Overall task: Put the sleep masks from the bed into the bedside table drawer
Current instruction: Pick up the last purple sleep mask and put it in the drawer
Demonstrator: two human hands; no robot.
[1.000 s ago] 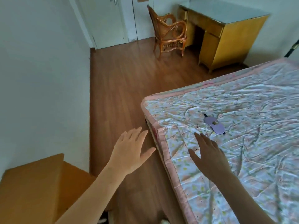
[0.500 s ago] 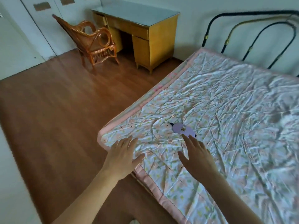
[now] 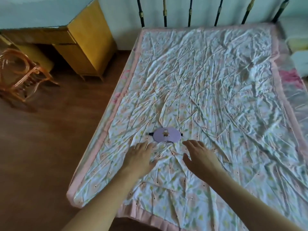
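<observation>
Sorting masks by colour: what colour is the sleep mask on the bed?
Lilac, with a small motif in its middle; the sleep mask shows in the head view.

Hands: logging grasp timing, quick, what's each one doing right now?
Left hand: open, holding nothing, just short of the sleep mask.
Right hand: open, holding nothing.
</observation>
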